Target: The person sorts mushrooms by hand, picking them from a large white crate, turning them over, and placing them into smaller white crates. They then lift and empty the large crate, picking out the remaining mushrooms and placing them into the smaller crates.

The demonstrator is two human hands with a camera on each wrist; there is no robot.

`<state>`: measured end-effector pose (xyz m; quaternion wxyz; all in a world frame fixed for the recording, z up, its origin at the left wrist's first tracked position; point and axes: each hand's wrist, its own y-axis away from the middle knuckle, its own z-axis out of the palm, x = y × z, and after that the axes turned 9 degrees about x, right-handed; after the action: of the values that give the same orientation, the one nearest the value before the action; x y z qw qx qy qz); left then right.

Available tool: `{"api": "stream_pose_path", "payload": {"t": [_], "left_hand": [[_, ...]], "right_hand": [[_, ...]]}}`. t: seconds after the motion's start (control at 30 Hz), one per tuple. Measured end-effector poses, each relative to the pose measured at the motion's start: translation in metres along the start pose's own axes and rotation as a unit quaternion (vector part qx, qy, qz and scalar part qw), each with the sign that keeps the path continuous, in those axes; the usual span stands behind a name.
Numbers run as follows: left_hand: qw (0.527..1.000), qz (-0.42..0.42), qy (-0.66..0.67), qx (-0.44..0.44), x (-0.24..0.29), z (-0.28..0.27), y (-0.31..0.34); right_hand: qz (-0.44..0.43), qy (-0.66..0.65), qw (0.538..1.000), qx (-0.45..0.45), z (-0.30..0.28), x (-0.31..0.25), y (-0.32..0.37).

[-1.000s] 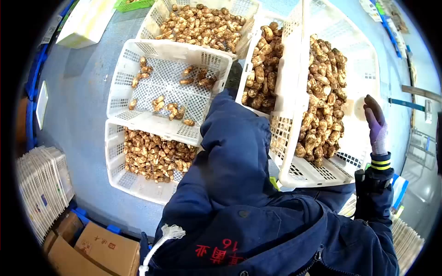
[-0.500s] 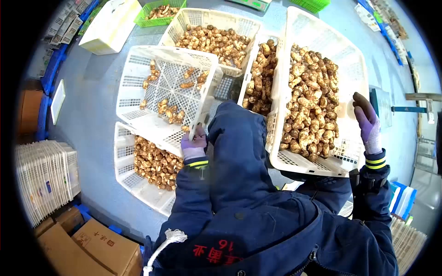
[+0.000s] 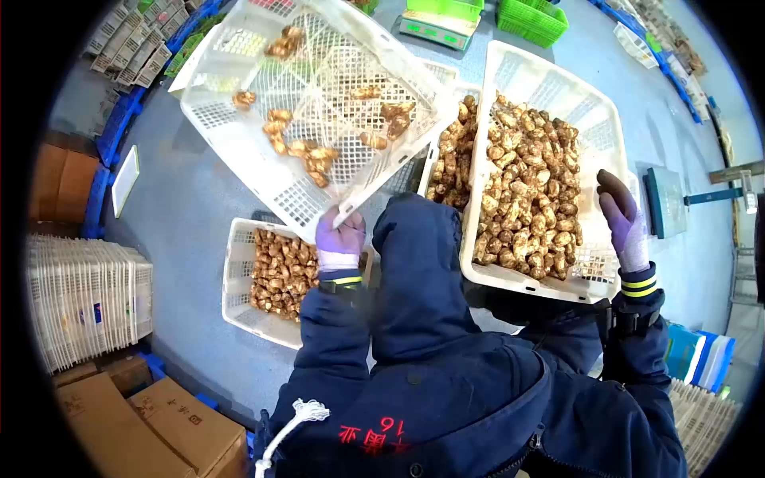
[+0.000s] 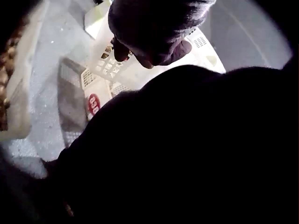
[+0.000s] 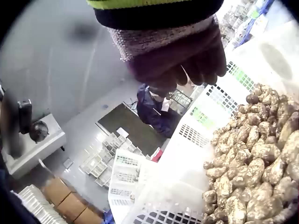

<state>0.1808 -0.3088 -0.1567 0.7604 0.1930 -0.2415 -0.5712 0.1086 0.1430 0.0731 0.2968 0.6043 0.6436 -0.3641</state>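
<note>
My left hand (image 3: 341, 237), in a purple and white glove, grips the near rim of a white plastic crate (image 3: 275, 187). This crate is raised and tilted, with a few brown-and-cream mushrooms (image 3: 315, 159) scattered across its mesh bottom. The left wrist view shows the same hand (image 4: 159, 32) at the crate's edge, most of the view being dark sleeve. On the right, my gloved right hand (image 3: 624, 211) is beside the outer wall of a large white crate (image 3: 550, 76) heaped with mushrooms (image 3: 530, 191). Its fingers (image 5: 208, 65) are extended and loosely bent, holding nothing.
A lower crate (image 3: 239, 319) of mushrooms stands on the floor at left, and another narrow one (image 3: 453, 151) beside the heaped crate. Green baskets (image 3: 532, 21) and a scale (image 3: 434, 32) are ahead. Cardboard boxes (image 3: 187, 422) and stacked white crates (image 3: 96, 299) sit at lower left.
My left hand came into view and took hold of the nearly bare crate's rim. That crate has risen and tilted forward off the lower crate. My right hand stays beside the heaped crate.
</note>
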Motion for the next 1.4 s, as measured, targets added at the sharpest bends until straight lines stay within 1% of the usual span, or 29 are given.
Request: {"api": "stream_pose_path", "payload": {"t": [0.03,0.1,0.17,0.2,0.23,0.33,0.37,0.4,0.43,0.47,0.53,0.6,0.63,0.67,0.7,0.77,0.83,0.87,0.9,0.97,1.0,1.03,1.1,1.13,1.17,1.2,1.23,1.33,1.4], "left_hand": [[0.998,0.031,-0.033,-0.032,0.006,0.013,0.002],[0.997,0.067,-0.048,0.011,0.016,0.064,0.035],[0.978,0.136,-0.151,-0.039,0.035,0.101,0.086],[0.982,0.107,-0.145,-0.063,0.046,0.116,0.108],[0.983,0.080,-0.140,-0.085,0.058,0.128,0.129],[0.954,0.070,-0.247,-0.154,0.067,0.155,0.180],[0.946,0.059,-0.268,-0.172,0.066,0.161,0.191],[0.935,0.055,-0.299,-0.181,0.064,0.167,0.203],[0.933,0.094,-0.315,-0.148,0.049,0.182,0.218],[0.895,0.114,-0.387,-0.192,0.042,0.193,0.231],[0.849,0.139,-0.479,-0.173,0.072,0.207,0.247],[0.822,0.110,-0.538,-0.150,0.092,0.230,0.256],[0.829,0.051,-0.537,-0.145,0.093,0.250,0.264],[0.797,0.007,-0.577,-0.179,0.096,0.267,0.262],[0.773,0.051,-0.602,-0.193,0.088,0.277,0.259],[0.741,0.012,-0.641,-0.202,0.092,0.295,0.240],[0.684,-0.102,-0.701,-0.173,0.108,0.317,0.191],[0.689,-0.091,-0.683,-0.227,0.124,0.314,0.157],[0.699,-0.041,-0.682,-0.208,0.110,0.325,0.168],[0.687,-0.019,-0.709,-0.160,0.064,0.342,0.213],[0.648,-0.085,-0.706,-0.272,0.086,0.342,0.175],[0.641,-0.081,-0.720,-0.252,0.121,0.336,0.148],[0.628,-0.077,-0.748,-0.203,0.116,0.334,0.141],[0.617,-0.017,-0.758,-0.210,0.129,0.328,0.112],[0.643,0.005,-0.752,-0.145,0.090,0.324,0.155],[0.625,0.030,-0.766,-0.148,0.013,0.333,0.146],[0.608,0.056,-0.774,-0.168,0.007,0.333,0.143],[0.420,0.259,-0.821,-0.285,-0.009,0.344,0.135],[0.374,0.378,-0.773,-0.347,-0.020,0.354,0.155]], "right_hand": [[-0.010,-0.005,1.000,0.000,0.000,-0.006,0.000],[-0.017,0.011,1.000,0.010,-0.004,-0.012,0.001],[-0.028,-0.045,0.998,0.036,-0.006,-0.019,0.003],[-0.036,-0.075,0.996,0.045,-0.004,-0.026,0.002],[0.001,-0.056,0.998,0.031,-0.003,-0.052,0.006],[-0.043,-0.165,0.985,-0.006,0.005,-0.076,0.004],[-0.012,-0.265,0.964,-0.018,0.009,-0.076,0.000],[0.025,-0.275,0.961,-0.005,0.005,-0.089,-0.003],[0.062,-0.287,0.956,0.009,0.002,-0.101,-0.006],[0.081,-0.316,0.945,0.015,-0.007,-0.104,-0.004],[0.079,-0.389,0.918,0.021,-0.026,-0.109,0.014],[0.072,-0.452,0.888,0.034,-0.059,-0.100,0.028],[0.070,-0.481,0.873,0.045,-0.077,-0.089,0.033],[0.067,-0.502,0.860,0.056,-0.093,-0.078,0.037],[0.067,-0.519,0.850,0.067,-0.103,-0.067,0.042],[0.067,-0.535,0.838,0.087,-0.130,-0.047,0.059],[0.088,-0.547,0.830,0.068,-0.136,-0.042,0.080],[0.098,-0.553,0.825,0.059,-0.140,-0.039,0.091],[0.098,-0.555,0.823,0.071,-0.147,-0.038,0.097],[0.109,-0.545,0.826,0.089,-0.154,-0.043,0.120],[0.119,-0.536,0.830,0.100,-0.147,-0.046,0.129],[0.127,-0.524,0.836,0.107,-0.139,-0.057,0.141],[0.155,-0.489,0.850,0.119,-0.119,-0.076,0.167],[0.168,-0.471,0.857,0.124,-0.110,-0.086,0.178],[0.179,-0.450,0.865,0.132,-0.104,-0.096,0.188],[0.201,-0.439,0.866,0.130,-0.126,-0.065,0.173],[0.212,-0.424,0.870,0.136,-0.121,-0.072,0.182],[0.234,-0.390,0.878,0.148,-0.118,-0.077,0.195],[0.245,-0.373,0.881,0.155,-0.119,-0.077,0.197]]}}
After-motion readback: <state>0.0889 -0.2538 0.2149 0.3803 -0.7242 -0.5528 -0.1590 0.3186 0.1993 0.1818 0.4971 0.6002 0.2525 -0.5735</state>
